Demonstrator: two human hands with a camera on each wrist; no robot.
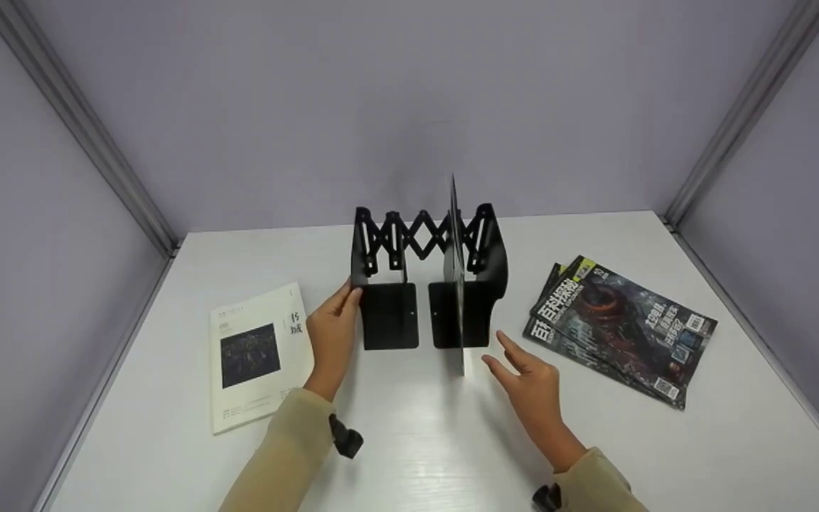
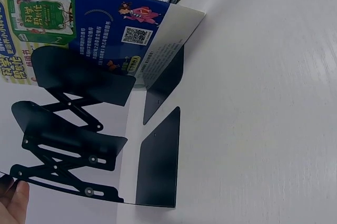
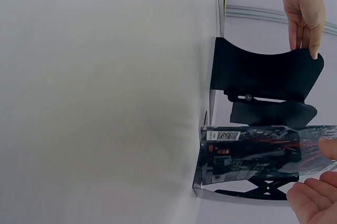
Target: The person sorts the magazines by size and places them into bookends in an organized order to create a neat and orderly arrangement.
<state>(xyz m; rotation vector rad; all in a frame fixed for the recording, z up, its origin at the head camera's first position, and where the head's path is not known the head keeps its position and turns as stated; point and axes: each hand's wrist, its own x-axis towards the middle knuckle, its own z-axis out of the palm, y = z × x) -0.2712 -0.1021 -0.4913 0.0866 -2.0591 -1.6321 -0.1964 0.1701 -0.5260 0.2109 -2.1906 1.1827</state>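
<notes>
In the head view, the book stand (image 1: 389,316) looks like thin, stiff metal, light but apt to stretch or fold, so its ends seem the sound places to hold. The left hand (image 1: 335,333) pinches the left end plate (image 1: 358,263), and the stand runs off to the right of that grip. The right hand (image 1: 532,391) has thumb and fingers parted, with the upright magazine (image 1: 460,299) just to their left.

In the left wrist view, the scissor lattice (image 2: 55,167) spreads away from the left fingers. The magazine stands beyond it, its glossy cover probably slippery and bendy, best taken through its whole thickness.

In the right wrist view, the magazine is right by the parted right fingertips; whether they touch, I cannot tell.
</notes>
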